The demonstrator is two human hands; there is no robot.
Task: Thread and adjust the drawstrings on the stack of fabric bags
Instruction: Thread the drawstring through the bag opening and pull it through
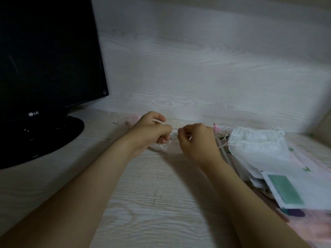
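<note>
While left hand (pixel 152 130) pinches drawstring (pixel 174 134), right hand (pixel 196 139) pinches it too, above bag (pixel 167 149).

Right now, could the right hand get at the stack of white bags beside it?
Probably yes. The stack of white bags lies just right of the right hand with nothing between, but that hand pinches a drawstring and must release it first.

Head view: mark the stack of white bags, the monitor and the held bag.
stack of white bags (pixel 258 144), head view, top bag's fabric face.
monitor (pixel 44 59), head view, dark screen.
held bag (pixel 167 149), head view, its lower fabric edge.
</note>
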